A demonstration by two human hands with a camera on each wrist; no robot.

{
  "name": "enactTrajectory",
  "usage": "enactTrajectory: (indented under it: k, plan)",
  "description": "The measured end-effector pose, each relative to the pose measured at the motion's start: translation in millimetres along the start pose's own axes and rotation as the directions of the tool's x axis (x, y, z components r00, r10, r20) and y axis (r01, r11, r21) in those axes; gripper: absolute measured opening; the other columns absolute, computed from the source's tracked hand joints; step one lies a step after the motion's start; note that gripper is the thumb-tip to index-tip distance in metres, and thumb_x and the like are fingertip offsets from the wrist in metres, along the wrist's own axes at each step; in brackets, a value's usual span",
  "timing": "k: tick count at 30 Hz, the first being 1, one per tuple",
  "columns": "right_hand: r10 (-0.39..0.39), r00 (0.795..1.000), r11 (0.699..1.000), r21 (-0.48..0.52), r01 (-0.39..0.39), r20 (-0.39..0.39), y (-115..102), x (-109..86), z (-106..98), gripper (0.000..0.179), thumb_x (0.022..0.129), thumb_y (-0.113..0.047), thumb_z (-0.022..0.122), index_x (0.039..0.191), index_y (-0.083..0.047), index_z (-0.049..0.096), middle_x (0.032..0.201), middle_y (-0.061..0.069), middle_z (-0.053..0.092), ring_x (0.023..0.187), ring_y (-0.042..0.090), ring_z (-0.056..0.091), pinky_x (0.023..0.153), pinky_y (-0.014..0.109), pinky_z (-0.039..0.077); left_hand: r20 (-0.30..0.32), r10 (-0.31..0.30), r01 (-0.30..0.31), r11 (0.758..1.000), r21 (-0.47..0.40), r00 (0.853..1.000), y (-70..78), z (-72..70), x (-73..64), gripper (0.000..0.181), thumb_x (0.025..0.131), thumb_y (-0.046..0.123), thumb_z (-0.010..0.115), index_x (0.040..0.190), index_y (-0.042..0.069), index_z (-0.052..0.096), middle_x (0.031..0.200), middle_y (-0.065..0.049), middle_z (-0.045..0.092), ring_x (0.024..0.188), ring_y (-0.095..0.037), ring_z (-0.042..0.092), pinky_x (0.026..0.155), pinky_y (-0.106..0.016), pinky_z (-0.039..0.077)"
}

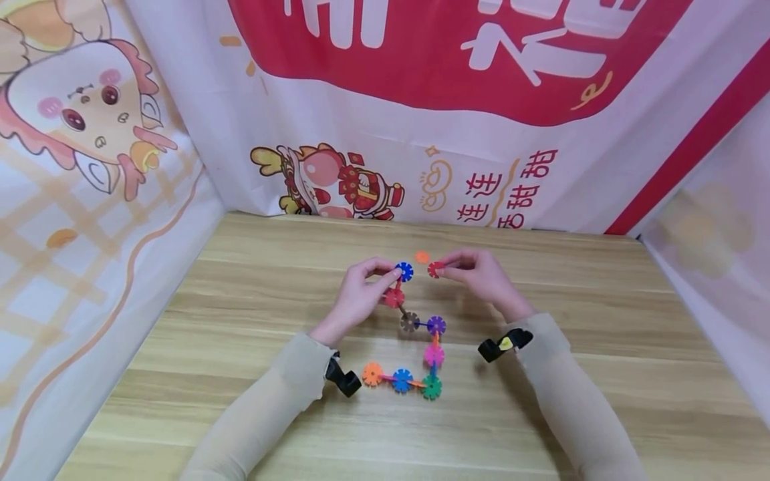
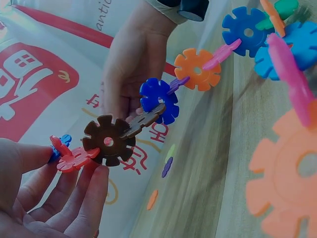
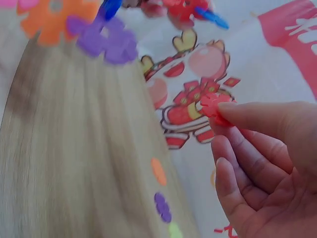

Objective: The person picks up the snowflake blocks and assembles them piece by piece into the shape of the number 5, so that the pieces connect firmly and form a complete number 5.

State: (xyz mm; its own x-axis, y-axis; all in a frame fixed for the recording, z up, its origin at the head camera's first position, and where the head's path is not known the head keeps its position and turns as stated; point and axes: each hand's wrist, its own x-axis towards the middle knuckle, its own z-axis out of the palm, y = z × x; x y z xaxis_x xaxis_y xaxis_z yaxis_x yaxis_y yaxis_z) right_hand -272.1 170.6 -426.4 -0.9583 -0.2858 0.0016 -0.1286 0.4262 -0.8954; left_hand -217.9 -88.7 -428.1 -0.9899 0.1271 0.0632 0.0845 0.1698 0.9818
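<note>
In the head view a chain of notched plastic interlocking discs zigzags over the table. My left hand (image 1: 361, 290) holds its far end, with thumb and finger pinching a blue disc (image 1: 404, 272). Just below comes a red disc (image 1: 394, 297), then a brown disc (image 1: 410, 322) and a purple disc (image 1: 437, 325). Nearer me the chain turns at a green disc (image 1: 431, 387) and ends in an orange disc (image 1: 373, 374). To the right of the blue disc, my right hand (image 1: 478, 270) pinches a single red notched disc (image 3: 217, 107) between thumb and forefinger, apart from the chain.
A loose orange disc (image 1: 422, 257) lies on the wooden table (image 1: 271, 267) beyond my hands. Purple (image 3: 162, 207) and light green (image 3: 175, 230) loose discs show in the right wrist view. Printed cloth (image 1: 373, 120) hangs along the table's back and sides.
</note>
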Motion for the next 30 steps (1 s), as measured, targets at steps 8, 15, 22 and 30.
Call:
enactTrajectory:
  k: [8, 15, 22, 30]
  plan:
    - [-0.114, 0.993, 0.988, 0.104, 0.112, 0.012, -17, -5.8, 2, 0.019, 0.090, -0.012, 0.080, 0.107, -0.007, 0.074, 0.102, 0.008, 0.075, 0.096, 0.034, 0.070, 0.086, 0.040, 0.058, 0.012, 0.011, -0.011, 1.000, 0.007, 1.000, 0.5, 1.4, 1.4, 0.018, 0.099, 0.024, 0.070, 0.112, 0.011, 0.071, 0.109, -0.004, 0.067, 0.088, -0.023, 0.067, 0.074, -0.034, 0.060]
    - [-0.222, 0.974, 0.961, 0.176, 0.212, 0.037, -18, -5.1, 7, 0.016, 0.090, -0.004, 0.077, 0.106, -0.002, 0.073, 0.103, 0.011, 0.074, 0.094, 0.029, 0.072, 0.085, 0.035, 0.058, 0.008, 0.018, -0.018, 1.000, 0.007, 1.000, -0.5, 2.9, 0.8, 0.017, 0.099, 0.023, 0.070, 0.111, 0.011, 0.072, 0.108, -0.005, 0.067, 0.091, -0.023, 0.066, 0.077, -0.035, 0.060]
    - [-0.309, 0.949, 0.928, 0.238, 0.287, 0.058, -17, -4.7, 11, 0.014, 0.091, -0.001, 0.075, 0.105, -0.002, 0.074, 0.106, 0.012, 0.074, 0.097, 0.029, 0.071, 0.088, 0.038, 0.057, 0.003, 0.019, -0.019, 1.000, -0.020, 1.000, -2.5, 4.4, 0.7, 0.018, 0.100, 0.023, 0.069, 0.111, 0.009, 0.072, 0.106, -0.007, 0.067, 0.084, -0.023, 0.066, 0.073, -0.035, 0.060]
    - [-0.318, 0.946, 0.926, 0.231, 0.298, 0.058, -13, -5.7, 15, 0.013, 0.092, -0.001, 0.074, 0.105, -0.003, 0.075, 0.105, 0.011, 0.074, 0.097, 0.029, 0.071, 0.087, 0.039, 0.058, -0.004, 0.016, -0.016, 1.000, 0.002, 1.000, -2.6, 5.2, -0.9, 0.016, 0.100, 0.022, 0.069, 0.108, 0.009, 0.073, 0.104, -0.006, 0.067, 0.087, -0.024, 0.065, 0.074, -0.035, 0.059]
